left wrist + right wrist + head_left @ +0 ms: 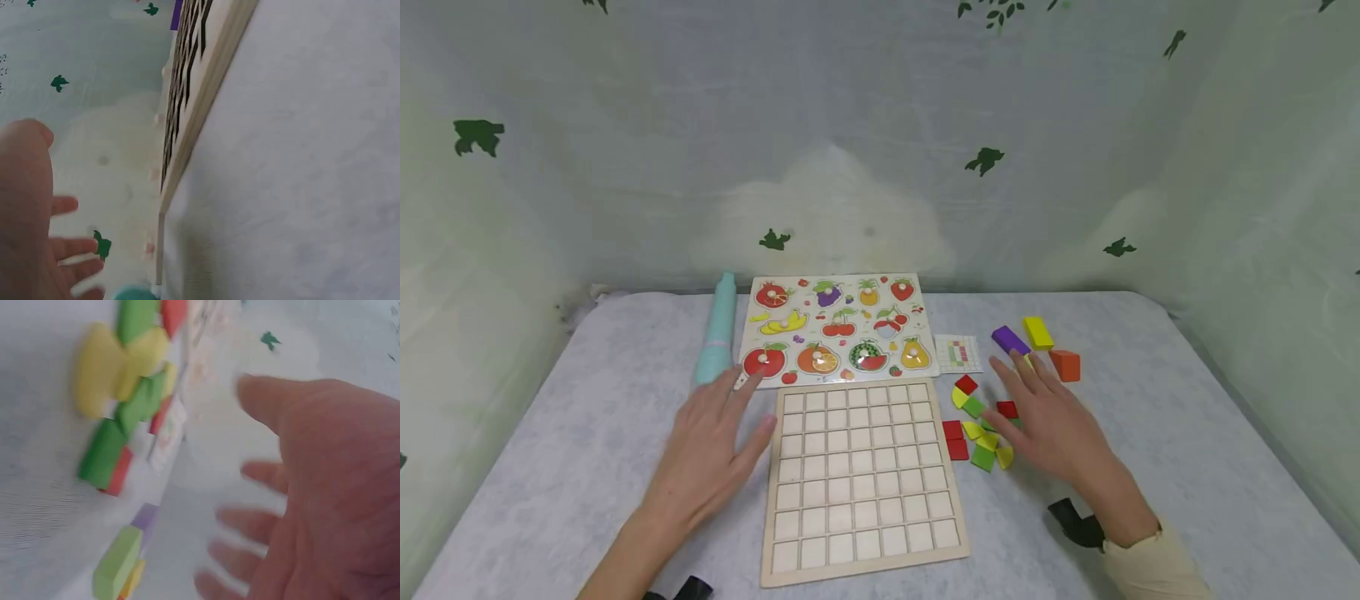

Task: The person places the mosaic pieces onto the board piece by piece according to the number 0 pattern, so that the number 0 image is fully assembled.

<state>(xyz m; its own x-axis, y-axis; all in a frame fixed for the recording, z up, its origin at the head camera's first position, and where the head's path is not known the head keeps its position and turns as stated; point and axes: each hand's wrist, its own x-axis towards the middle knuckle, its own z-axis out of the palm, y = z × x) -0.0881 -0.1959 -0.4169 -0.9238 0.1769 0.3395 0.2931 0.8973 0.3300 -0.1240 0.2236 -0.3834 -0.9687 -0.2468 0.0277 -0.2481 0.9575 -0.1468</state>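
Head view, both hands spread flat, left hand (711,450) beside grid board (861,475), right hand (1052,425) over coloured pieces (981,433)

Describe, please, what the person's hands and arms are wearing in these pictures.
Both hands, the left hand and the right hand, are bare. The right arm wears a cream sleeve with a black strap at the wrist; the left forearm is unsleeved.
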